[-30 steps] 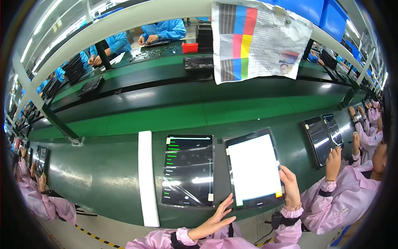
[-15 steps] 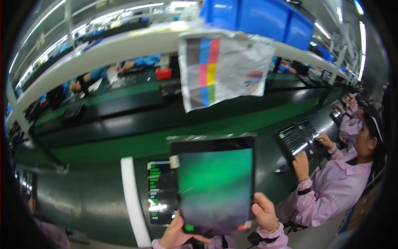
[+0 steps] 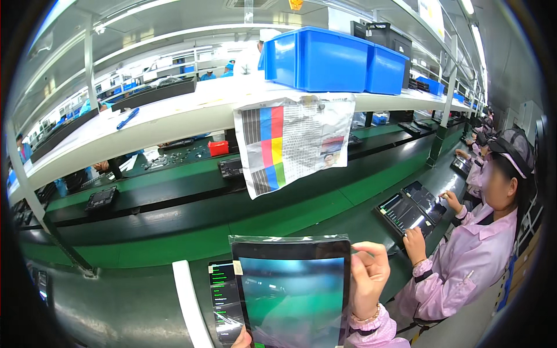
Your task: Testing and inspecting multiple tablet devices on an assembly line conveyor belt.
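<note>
A black-framed tablet point(image 3: 293, 296) is held up in front of me, tilted toward me, with clear film sticking out along its top edge. Its lit screen shows a blurry green and grey picture. My left hand point(image 3: 242, 339), mostly cut off by the lower edge of the view, grips the tablet's lower left side. At the upper right side, my right hand point(image 3: 369, 278) is closed with thumb and fingers on the tablet's edge. Partly behind the tablet, a second dark tablet point(image 3: 223, 296) with rows of green text lies on the bench.
A white strip point(image 3: 190, 301) lies to the left on the dark bench. Beyond runs a green-edged conveyor point(image 3: 168, 197) under a white shelf with blue bins point(image 3: 331, 61). A colour-printed sheet point(image 3: 296, 145) hangs from the shelf. At right a co-worker in pink point(image 3: 464, 261) handles another device point(image 3: 411, 210).
My right hand has moved from the tablet's lower right corner up to its upper right side. The view has tilted up, so the tablet and left hand sit lower in it.
</note>
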Demonstrator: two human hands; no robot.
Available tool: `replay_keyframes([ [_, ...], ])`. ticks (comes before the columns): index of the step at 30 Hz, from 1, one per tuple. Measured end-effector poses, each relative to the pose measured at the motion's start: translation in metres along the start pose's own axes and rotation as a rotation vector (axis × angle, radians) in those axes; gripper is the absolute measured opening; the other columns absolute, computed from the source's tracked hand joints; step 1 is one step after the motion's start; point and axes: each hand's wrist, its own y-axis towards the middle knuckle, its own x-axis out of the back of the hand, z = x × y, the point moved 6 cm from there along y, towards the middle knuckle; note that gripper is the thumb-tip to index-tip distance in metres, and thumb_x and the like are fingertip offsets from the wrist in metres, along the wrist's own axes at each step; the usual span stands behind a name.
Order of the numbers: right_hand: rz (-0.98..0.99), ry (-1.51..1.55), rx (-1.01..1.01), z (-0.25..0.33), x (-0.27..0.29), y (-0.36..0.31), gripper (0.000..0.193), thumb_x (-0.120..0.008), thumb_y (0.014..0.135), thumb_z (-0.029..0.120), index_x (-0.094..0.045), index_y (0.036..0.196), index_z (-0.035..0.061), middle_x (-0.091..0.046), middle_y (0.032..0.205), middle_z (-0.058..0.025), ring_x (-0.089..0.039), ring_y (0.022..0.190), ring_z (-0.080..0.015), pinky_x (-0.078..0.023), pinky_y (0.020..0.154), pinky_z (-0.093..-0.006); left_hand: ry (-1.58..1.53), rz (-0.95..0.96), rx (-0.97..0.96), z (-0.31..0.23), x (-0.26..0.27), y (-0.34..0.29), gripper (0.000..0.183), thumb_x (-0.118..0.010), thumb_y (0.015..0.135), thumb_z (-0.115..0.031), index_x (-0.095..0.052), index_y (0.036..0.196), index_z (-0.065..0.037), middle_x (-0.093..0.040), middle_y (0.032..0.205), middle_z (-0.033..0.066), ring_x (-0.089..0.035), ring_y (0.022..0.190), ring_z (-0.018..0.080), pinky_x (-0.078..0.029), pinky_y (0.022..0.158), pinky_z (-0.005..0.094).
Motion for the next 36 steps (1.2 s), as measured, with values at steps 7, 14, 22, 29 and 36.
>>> replay_keyframes([
  [7,0.366,0.555,-0.668,-0.057,-0.005,-0.028,0.034,-0.047,0.094,0.025,-0.052,0.118,0.0015,-0.059,0.113,-0.0106,-0.057,0.1,-0.0201,-0.046,0.089,-0.0331,0.014,0.069,-0.154,-0.012,0.002,0.012,0.044,-0.042,0.095,-0.039,-0.038,0.133,-0.017,-0.05,0.126,0.0106,-0.054,0.107,0.0364,-0.055,0.058,0.0585],
  [14,0.736,0.917,-0.721,-0.025,-0.025,-0.018,0.061,-0.026,0.099,0.045,-0.033,0.135,-0.0035,-0.047,0.131,-0.0114,-0.046,0.12,-0.0237,-0.036,0.102,-0.0385,0.267,0.212,-0.313,-0.073,-0.089,0.006,0.055,-0.041,0.096,-0.036,-0.015,0.142,-0.022,-0.031,0.139,0.0115,-0.042,0.118,0.0407,-0.05,0.066,0.0642],
  [22,0.492,0.57,-0.25,-0.003,-0.041,0.058,0.045,-0.037,0.099,0.035,-0.048,0.12,-0.0041,-0.057,0.116,-0.0105,-0.054,0.105,-0.0176,-0.041,0.092,-0.0315,0.559,0.352,-0.267,-0.137,-0.181,0.057,0.061,-0.041,0.096,-0.035,-0.007,0.144,-0.022,-0.021,0.146,0.0102,-0.032,0.13,0.0366,-0.047,0.083,0.0652],
  [29,0.451,0.56,-0.178,-0.048,-0.049,0.117,0.041,-0.042,0.098,0.034,-0.053,0.115,-0.0006,-0.061,0.109,-0.0064,-0.057,0.099,-0.0149,-0.044,0.087,-0.0289,0.638,0.356,-0.267,-0.159,-0.173,0.123,0.055,-0.037,0.098,-0.029,-0.009,0.145,-0.02,-0.025,0.145,0.0067,-0.035,0.13,0.0307,-0.047,0.087,0.0621],
  [36,0.425,0.522,-0.23,-0.073,-0.051,0.133,0.038,-0.042,0.098,0.032,-0.054,0.116,0.0005,-0.06,0.113,-0.0052,-0.055,0.102,-0.0137,-0.041,0.09,-0.0288,0.707,0.33,-0.354,-0.165,-0.164,0.146,0.063,-0.048,0.094,-0.013,-0.011,0.144,-0.021,-0.028,0.142,0.0074,-0.041,0.125,0.0299,-0.052,0.081,0.0587],
])
